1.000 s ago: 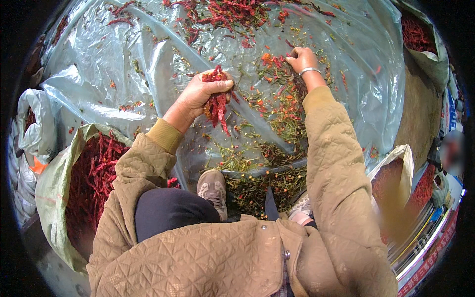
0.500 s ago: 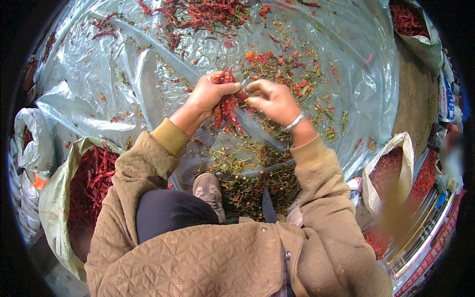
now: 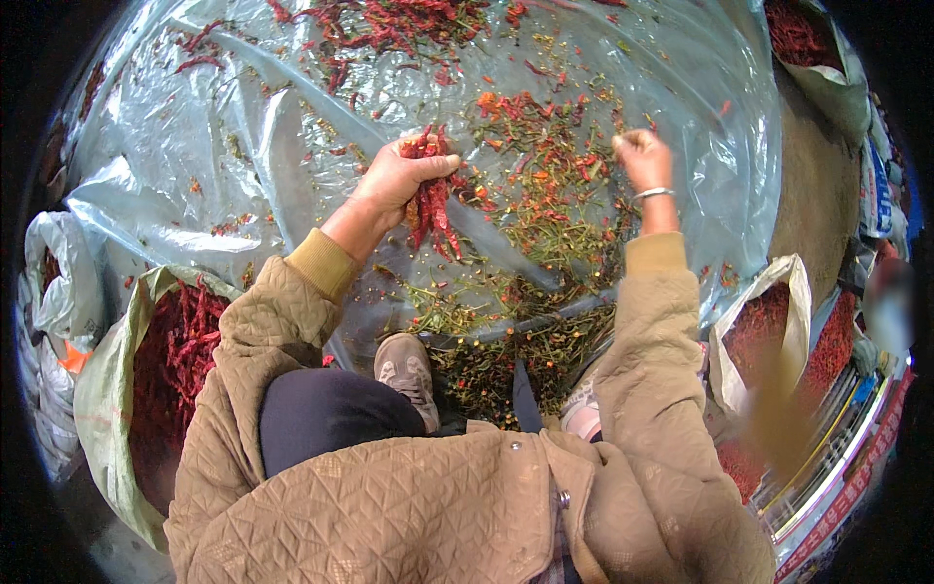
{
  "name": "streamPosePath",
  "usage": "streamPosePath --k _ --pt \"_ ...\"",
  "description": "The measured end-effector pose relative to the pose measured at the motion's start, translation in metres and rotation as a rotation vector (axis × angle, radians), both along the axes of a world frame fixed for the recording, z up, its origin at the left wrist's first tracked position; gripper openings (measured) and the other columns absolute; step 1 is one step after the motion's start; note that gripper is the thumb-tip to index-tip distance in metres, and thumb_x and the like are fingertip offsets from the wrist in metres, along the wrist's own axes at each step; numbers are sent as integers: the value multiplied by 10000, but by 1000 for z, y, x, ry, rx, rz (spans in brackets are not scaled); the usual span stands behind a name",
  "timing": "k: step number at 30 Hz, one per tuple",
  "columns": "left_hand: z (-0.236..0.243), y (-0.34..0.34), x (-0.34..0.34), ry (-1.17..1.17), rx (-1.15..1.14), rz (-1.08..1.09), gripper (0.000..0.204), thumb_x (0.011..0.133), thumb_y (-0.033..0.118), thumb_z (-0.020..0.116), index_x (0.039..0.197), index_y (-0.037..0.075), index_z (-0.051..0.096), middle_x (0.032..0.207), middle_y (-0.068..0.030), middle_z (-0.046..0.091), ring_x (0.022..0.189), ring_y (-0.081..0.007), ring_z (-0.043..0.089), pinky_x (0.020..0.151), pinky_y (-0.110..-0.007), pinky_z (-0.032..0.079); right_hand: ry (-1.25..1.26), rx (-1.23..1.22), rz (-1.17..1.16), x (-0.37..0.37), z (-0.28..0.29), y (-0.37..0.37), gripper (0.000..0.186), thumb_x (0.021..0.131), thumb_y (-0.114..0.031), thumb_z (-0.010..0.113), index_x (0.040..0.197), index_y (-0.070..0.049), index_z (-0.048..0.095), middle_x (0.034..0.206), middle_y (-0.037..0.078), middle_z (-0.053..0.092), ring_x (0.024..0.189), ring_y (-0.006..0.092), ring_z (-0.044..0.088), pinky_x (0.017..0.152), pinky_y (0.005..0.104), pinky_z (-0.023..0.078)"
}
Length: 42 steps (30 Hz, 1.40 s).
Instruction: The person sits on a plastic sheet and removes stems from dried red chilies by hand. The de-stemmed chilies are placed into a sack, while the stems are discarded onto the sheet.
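Left fingers [image 3: 434, 167] grasp wrinkled, tapering red chillies [image 3: 432, 212]; right fingers [image 3: 630, 146] curl, grip unclear.

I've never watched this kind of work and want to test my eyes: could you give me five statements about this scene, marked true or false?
1. The left hand holds a bunch of red peppers. True.
2. A silvery bracelet is worn on the left. False: it is on the right.
3. A pale green sack of red peppers stands on the left. True.
4. The plastic sheet is bright yellow. False: it is bluish and see-through.
5. The right hand holds a big bunch too. False: no bunch shows there.
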<state>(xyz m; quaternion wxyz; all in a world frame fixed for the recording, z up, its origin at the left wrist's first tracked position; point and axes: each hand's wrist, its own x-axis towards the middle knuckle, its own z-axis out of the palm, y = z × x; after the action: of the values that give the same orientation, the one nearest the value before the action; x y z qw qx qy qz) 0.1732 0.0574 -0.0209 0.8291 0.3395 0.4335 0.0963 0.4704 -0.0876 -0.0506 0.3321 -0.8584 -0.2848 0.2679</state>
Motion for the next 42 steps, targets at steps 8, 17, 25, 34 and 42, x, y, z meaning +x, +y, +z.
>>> streamPosePath --k 8,17,25,34,42 --pt "-9 -27 14 -64 7 -171 193 761 35 625 946 14 576 763 -19 591 632 -88 547 567 -223 460 270 209 363 -163 40 18 350 728 -4 540 1073 -19 483 840 157 624 745 229 624 667 318 492" --pt "19 -1 -39 -51 143 -64 162 752 55 627 889 23 546 774 1 559 658 -82 533 605 -220 446 101 144 300 -97 27 39 199 751 -118 584 924 -21 599 778 97 632 667 140 595 623 278 481" --pt "103 -25 -200 671 1128 -221 144 748 42 603 881 10 558 771 -45 581 707 -97 559 646 -234 450 -410 89 614 -41 -28 124 243 682 -206 618 874 -57 618 865 158 604 846 297 573 750 376 462" --pt "219 -101 -471 2315 850 -249 189 801 186 516 929 48 521 925 -185 546 817 -344 547 670 -387 466 -134 51 783 -11 -12 74 153 768 -120 579 881 -20 609 814 81 628 741 135 577 688 268 455" --pt "203 -138 -678 2489 387 -690 332 848 263 460 1103 51 489 1123 -224 484 992 -339 505 809 -370 429 -171 6 826 -33 18 62 145 725 -120 591 830 -21 599 797 133 615 737 232 596 682 317 462"
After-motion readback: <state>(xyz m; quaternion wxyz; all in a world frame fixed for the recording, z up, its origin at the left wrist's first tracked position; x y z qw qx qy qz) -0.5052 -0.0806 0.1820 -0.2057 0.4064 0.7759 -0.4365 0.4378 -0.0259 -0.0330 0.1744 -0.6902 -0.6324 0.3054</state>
